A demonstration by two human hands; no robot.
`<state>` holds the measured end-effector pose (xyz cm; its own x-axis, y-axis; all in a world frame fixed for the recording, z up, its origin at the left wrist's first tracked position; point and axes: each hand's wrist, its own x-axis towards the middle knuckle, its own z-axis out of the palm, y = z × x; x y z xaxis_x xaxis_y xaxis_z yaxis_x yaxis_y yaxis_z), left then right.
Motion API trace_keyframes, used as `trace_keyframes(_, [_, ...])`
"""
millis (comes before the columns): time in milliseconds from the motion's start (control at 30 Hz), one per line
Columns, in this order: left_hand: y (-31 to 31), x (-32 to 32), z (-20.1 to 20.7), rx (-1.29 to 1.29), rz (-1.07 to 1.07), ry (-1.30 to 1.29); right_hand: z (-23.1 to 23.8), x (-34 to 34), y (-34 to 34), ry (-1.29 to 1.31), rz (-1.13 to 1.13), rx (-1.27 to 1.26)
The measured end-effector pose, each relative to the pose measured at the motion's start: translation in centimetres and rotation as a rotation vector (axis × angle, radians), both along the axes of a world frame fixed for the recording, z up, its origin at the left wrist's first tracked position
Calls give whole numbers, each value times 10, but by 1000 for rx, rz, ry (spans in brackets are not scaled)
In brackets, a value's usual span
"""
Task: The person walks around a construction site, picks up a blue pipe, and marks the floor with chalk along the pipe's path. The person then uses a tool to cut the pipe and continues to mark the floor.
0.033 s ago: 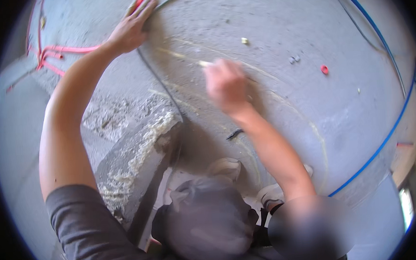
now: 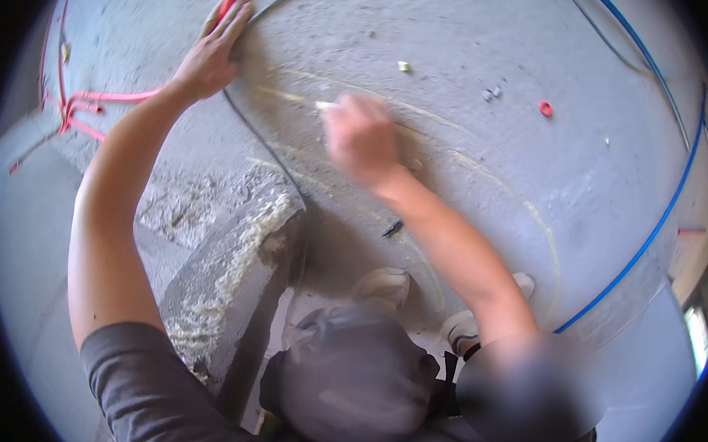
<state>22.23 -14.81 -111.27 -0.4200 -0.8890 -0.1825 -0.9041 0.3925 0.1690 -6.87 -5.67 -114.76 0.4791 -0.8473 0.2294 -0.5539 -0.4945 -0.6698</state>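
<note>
My left hand reaches to the top left, its fingers fairly straight around a red tube-like piece that the top edge cuts off. A thin grey cable passes beneath that hand and runs along the concrete floor. Closed and blurred by motion, my right hand is low over the floor with a pale yellow piece of chalk sticking out at its left. Long curved yellow lines mark the concrete around it. A small dark object lies beside my right forearm.
A rough concrete block stands near my left arm. Red conduits rise at the left. On the right are a blue hose, a red ring, small grey bits and a yellow bit.
My right hand has moved a little to the left with the chalk. The whole view has shifted slightly, while my left hand stays at the red piece.
</note>
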Motion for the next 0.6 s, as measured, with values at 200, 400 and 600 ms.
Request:
trace_keyframes(200, [-8,-2,-5,-3,-26,14,3,-21,3,9,-55,-11])
trace_keyframes(400, [-6,2,-6,-57,-64,-3,24,-153,19,156,-89,-40])
trace_keyframes(600, [-1,7,-15,-112,-42,-53,37,-242,31,162,-80,-33])
